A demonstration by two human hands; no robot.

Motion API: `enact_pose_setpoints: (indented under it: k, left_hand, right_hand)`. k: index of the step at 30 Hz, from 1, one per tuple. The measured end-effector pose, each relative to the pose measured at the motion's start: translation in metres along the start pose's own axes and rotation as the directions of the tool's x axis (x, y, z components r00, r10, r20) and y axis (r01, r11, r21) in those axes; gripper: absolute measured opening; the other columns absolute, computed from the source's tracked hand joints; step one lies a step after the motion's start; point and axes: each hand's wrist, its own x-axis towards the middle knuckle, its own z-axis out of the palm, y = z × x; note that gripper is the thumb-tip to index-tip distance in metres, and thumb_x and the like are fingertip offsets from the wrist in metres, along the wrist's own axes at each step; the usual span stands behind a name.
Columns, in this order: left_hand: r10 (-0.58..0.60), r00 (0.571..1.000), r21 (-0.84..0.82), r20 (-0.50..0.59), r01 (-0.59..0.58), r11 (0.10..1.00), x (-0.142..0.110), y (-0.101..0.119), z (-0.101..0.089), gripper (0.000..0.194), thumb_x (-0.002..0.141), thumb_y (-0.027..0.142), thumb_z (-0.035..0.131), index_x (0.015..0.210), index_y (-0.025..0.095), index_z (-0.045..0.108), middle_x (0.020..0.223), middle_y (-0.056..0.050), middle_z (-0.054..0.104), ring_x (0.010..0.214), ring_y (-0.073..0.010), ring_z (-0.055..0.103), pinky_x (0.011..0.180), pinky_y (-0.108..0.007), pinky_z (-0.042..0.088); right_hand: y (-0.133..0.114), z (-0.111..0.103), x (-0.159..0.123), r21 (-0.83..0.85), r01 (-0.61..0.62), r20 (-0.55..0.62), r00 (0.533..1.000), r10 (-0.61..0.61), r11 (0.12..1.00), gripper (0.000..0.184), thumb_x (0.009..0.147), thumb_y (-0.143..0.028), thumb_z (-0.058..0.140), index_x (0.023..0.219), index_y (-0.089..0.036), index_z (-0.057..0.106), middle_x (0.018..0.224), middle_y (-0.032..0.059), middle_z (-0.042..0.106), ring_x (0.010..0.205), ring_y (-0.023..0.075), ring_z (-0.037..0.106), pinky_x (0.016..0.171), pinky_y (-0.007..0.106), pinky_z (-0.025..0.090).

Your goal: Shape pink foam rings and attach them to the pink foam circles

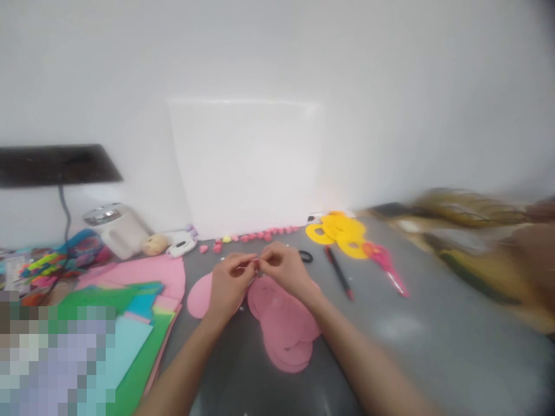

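My left hand [229, 284] and my right hand [284, 268] meet over the grey table, fingertips pinched close together. Something small and pinkish is between them, too small and blurred to name. Just below my hands lie overlapping pink paper circles [288, 323], several of them stacked. Another pink circle [199, 296] is partly covered by my left hand. A black ring-shaped object [306, 256] rests beyond my right wrist.
Pink paper pieces [266, 235] line the white board [249, 167]. Yellow rings [347, 231], a black pen [339, 273] and pink scissors [388, 268] lie to the right. Coloured sheets [143, 352], a white mug-like container [121, 231] and a white glue-gun-like device [182, 244] occupy the left.
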Motion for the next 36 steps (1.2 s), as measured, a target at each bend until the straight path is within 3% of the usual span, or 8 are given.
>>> enact_pose_setpoints:
  k: [6,15,21,24,28,34,36]
  left_hand:
    - [-0.004,1.000,0.007,0.005,0.004,1.000,0.001,0.003,-0.003,0.016,0.068,0.025,0.066,0.080,0.018,0.074,0.083,-0.005,0.069,0.069,-0.0176,0.064,0.065,-0.029,0.054]
    - [-0.004,1.000,0.036,0.011,0.004,0.999,0.002,-0.002,-0.003,0.018,0.068,0.026,0.065,0.081,0.017,0.074,0.085,-0.007,0.069,0.075,-0.0205,0.065,0.068,-0.031,0.055]
    - [-0.036,0.998,-0.058,0.057,0.039,0.998,0.000,0.002,0.001,0.035,0.068,0.030,0.068,0.100,0.016,0.066,0.088,-0.008,0.069,0.078,-0.0207,0.065,0.070,-0.032,0.055]
    - [-0.040,0.997,-0.089,0.062,0.045,0.995,-0.001,0.002,0.003,0.035,0.068,0.031,0.069,0.099,0.016,0.063,0.088,-0.007,0.068,0.079,-0.0201,0.065,0.070,-0.031,0.054]
    - [-0.063,0.998,-0.064,0.025,0.064,0.996,0.000,0.002,0.003,0.023,0.071,0.032,0.066,0.087,0.016,0.062,0.082,-0.006,0.067,0.075,-0.0185,0.064,0.068,-0.029,0.052]
    - [-0.092,0.996,-0.124,-0.015,0.089,0.988,0.001,-0.004,0.003,0.018,0.069,0.029,0.065,0.082,0.016,0.064,0.081,-0.004,0.066,0.079,-0.0179,0.063,0.070,-0.027,0.050]
    - [-0.103,0.995,-0.142,-0.016,0.100,0.985,0.001,-0.005,0.003,0.020,0.069,0.029,0.066,0.083,0.015,0.064,0.081,-0.005,0.067,0.079,-0.0179,0.063,0.070,-0.027,0.050]
  right_hand:
    - [0.003,0.000,0.001,-0.003,0.097,-0.038,0.995,-0.097,0.995,0.015,0.068,-0.010,0.059,0.058,-0.019,0.064,0.070,0.0036,0.064,0.071,0.0163,0.059,0.066,0.028,0.047]
    - [0.001,0.002,0.000,-0.017,0.135,-0.071,0.988,-0.136,0.991,0.015,0.064,-0.009,0.058,0.053,-0.019,0.058,0.068,0.0030,0.062,0.069,0.0155,0.057,0.066,0.028,0.047]
    - [-0.003,0.000,-0.001,0.169,-0.177,-0.035,0.982,0.185,0.970,0.014,0.066,-0.016,0.055,0.052,-0.017,0.055,0.060,0.0005,0.057,0.060,0.0135,0.054,0.058,0.025,0.044]
    - [-0.003,0.001,-0.001,0.232,-0.224,-0.048,0.969,0.241,0.947,0.012,0.065,-0.019,0.056,0.053,-0.016,0.054,0.059,0.0003,0.056,0.059,0.0132,0.053,0.058,0.025,0.044]
    - [-0.003,0.005,-0.002,0.175,-0.134,-0.084,0.985,0.151,0.975,0.013,0.066,-0.017,0.055,0.053,-0.017,0.052,0.062,0.0002,0.055,0.062,0.0135,0.053,0.058,0.025,0.043]
    - [-0.008,0.012,-0.005,-0.003,0.168,-0.176,0.970,-0.165,0.986,0.015,0.067,-0.013,0.052,0.053,-0.018,0.049,0.069,0.0017,0.049,0.068,0.0145,0.051,0.062,0.026,0.044]
    - [-0.008,0.012,-0.005,0.015,0.164,-0.173,0.972,-0.159,0.986,0.015,0.067,-0.015,0.053,0.052,-0.018,0.048,0.069,0.0018,0.049,0.068,0.0144,0.051,0.062,0.026,0.044]
